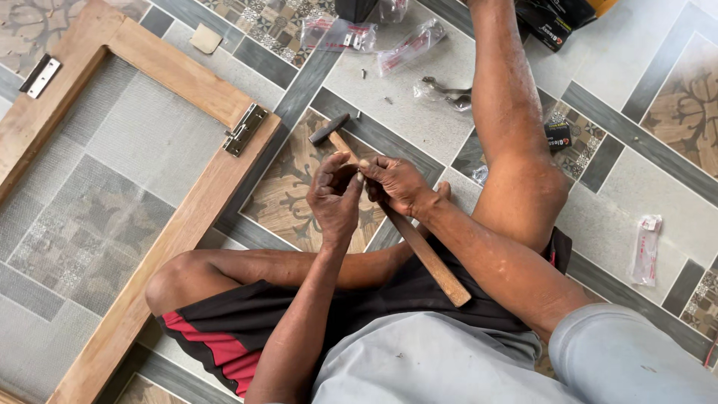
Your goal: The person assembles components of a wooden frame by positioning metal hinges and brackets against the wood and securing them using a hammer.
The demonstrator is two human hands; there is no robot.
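Patterned floor tiles (419,120) in grey, cream and brown cover the whole ground, laid in bands and ornamented squares, and a person sits on them with one knee bent to each side. One wooden door frame with grey mesh panels (179,224) lies flat along the floor's left side, running out past the left and bottom edges; two metal hinges show on it, a brass-coloured one (245,129) at the frame's inner corner and a silvery one (41,75) near the left edge. One hammer with a dark steel head and a long wooden handle (430,258) lies slanted on the floor between the legs, its head (329,129) pointing toward the far edge; its middle is covered by the hands. The left hand (334,196) and the right hand (396,183) meet just above the handle, fingertips pinched narrowly together on something too small to make out. Near the floor's far edge lie three clear plastic packets with red print (340,34), close together, and a fourth such packet (647,248) lies alone by the right edge. A loose bent metal fitting (447,91) sits in clear wrap beside the right leg. Two dark cardboard boxes (557,22) are cut off at the top edge, and one smaller dark box (557,136) is half hidden behind the right knee.
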